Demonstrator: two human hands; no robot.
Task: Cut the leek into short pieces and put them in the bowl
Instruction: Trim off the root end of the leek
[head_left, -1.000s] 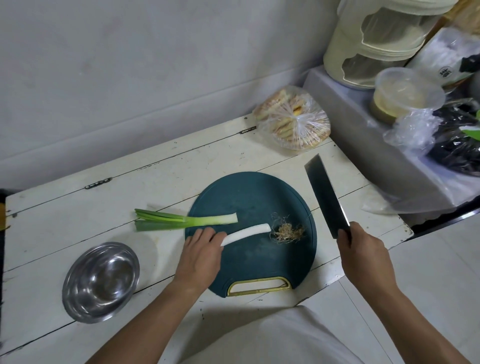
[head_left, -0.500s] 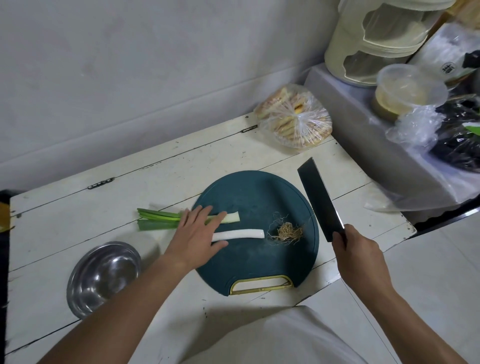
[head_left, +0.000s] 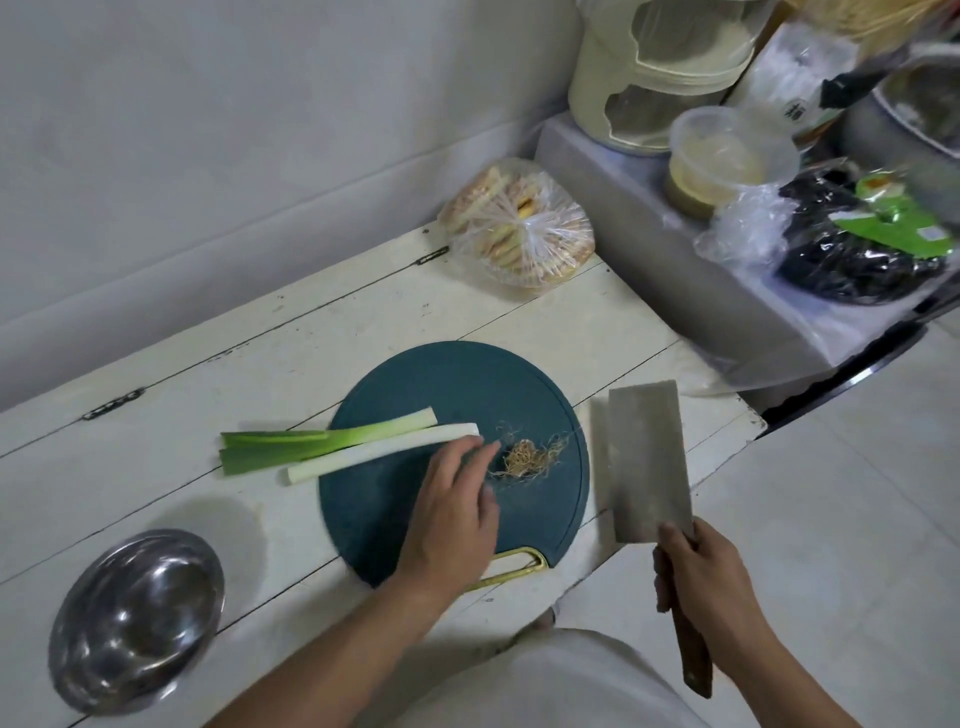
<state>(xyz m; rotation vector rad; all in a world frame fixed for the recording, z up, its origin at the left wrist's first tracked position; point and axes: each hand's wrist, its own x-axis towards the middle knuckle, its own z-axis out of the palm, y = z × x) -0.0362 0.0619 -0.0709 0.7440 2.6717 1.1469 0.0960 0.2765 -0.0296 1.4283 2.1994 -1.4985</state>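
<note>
Two leek lengths lie side by side across the left edge of the round teal cutting board (head_left: 447, 379): a green-topped piece (head_left: 332, 440) behind and a white stalk (head_left: 384, 451) in front. My left hand (head_left: 452, 514) rests open on the board, fingertips at the white stalk's right end. The cut-off root tuft (head_left: 527, 457) lies just right of the fingers. My right hand (head_left: 701, 587) grips the wooden handle of a cleaver (head_left: 647, 462), its blade held flat-on above the board's right edge. An empty steel bowl (head_left: 137, 618) sits at the front left.
A tied plastic bag of biscuits (head_left: 519, 228) lies at the table's back right. A raised ledge to the right carries a cream appliance (head_left: 660, 73), a lidded tub (head_left: 722, 161) and bags. The white table's front edge (head_left: 649, 535) ends right of the board, floor beyond.
My left hand slid right along the white stalk to its right end, and the stalk now lies against the green piece. The cleaver turned so its flat side faces up.
</note>
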